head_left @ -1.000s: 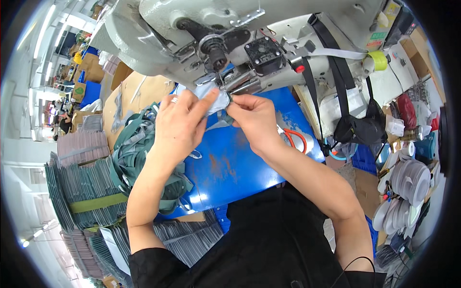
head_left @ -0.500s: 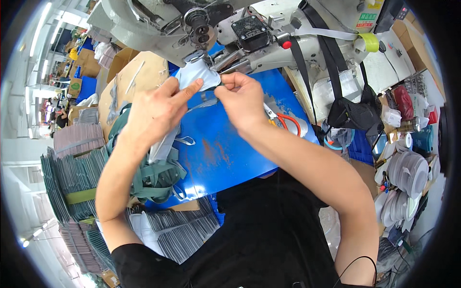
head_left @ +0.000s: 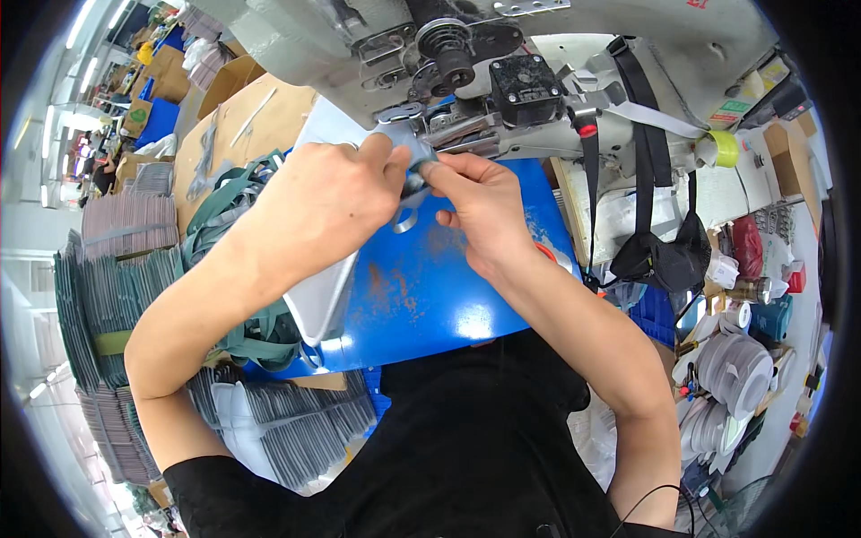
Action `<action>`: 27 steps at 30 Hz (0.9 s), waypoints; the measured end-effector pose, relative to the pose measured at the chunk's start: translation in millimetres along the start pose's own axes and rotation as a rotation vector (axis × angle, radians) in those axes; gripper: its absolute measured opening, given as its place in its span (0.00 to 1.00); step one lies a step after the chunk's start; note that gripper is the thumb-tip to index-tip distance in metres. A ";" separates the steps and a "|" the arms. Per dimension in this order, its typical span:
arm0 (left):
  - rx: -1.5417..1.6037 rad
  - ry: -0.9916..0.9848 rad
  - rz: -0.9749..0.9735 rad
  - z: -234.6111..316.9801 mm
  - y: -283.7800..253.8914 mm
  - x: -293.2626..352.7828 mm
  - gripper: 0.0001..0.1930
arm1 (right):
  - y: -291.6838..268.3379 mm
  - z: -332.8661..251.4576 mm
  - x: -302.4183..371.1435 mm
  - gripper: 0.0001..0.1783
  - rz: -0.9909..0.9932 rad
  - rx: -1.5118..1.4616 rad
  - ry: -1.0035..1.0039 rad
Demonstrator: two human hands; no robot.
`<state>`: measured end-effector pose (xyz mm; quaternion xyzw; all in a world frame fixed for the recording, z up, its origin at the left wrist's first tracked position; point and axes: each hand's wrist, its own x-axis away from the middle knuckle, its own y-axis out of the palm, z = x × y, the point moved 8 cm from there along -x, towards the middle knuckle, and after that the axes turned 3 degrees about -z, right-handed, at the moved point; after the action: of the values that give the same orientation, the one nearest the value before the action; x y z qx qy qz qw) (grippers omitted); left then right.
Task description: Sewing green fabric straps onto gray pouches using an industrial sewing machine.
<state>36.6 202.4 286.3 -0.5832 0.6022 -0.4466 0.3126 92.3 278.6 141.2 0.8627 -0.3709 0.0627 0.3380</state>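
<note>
The left hand (head_left: 345, 193), fingers bent, lies against a pale grey-blue fabric piece (head_left: 408, 142) at the sewing machine (head_left: 300, 63). The right hand (head_left: 484, 204) pinches the edge of the piece between thumb and forefinger. A blue tabletop (head_left: 430, 305) extends below both hands. Green straps (head_left: 218, 213) lie heaped beside the left forearm. A red-orange handle (head_left: 546, 252), partly hidden, sits just beside the right wrist.
</note>
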 end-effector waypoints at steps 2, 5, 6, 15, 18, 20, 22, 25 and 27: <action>-0.017 -0.031 0.018 3.3 0.1 -2.5 0.24 | -1.3 1.1 -0.8 0.13 0.004 0.002 -0.004; -0.018 -0.056 0.029 8.7 1.0 -4.6 0.24 | -1.3 1.5 -0.8 0.13 -0.011 -0.010 -0.007; -0.019 -0.054 0.026 10.9 1.4 -4.7 0.24 | -1.1 1.6 -0.8 0.13 -0.016 -0.010 -0.002; 0.026 -0.171 -0.002 18.3 8.0 -5.0 0.25 | -2.2 2.7 0.1 0.13 -0.012 0.007 0.002; 0.035 -0.220 0.006 20.9 9.9 -5.8 0.25 | -2.2 3.3 0.1 0.14 -0.032 0.009 -0.012; 0.043 -0.248 0.014 21.7 10.1 -5.9 0.25 | -4.3 2.4 -0.1 0.14 -0.023 0.015 -0.032; 0.053 -0.258 0.011 23.5 10.7 -6.7 0.26 | -4.5 2.3 -0.3 0.14 -0.035 0.013 -0.033; 0.093 -0.297 0.031 25.0 12.1 -12.0 0.23 | -4.4 0.7 0.2 0.13 -0.058 0.001 -0.047; 0.118 -0.328 0.053 27.2 14.4 -18.4 0.20 | -4.1 0.3 1.4 0.13 -0.069 -0.008 -0.054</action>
<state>57.3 214.7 259.6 -0.6127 0.5311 -0.3718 0.4521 96.1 279.6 139.2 0.8750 -0.3501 0.0262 0.3333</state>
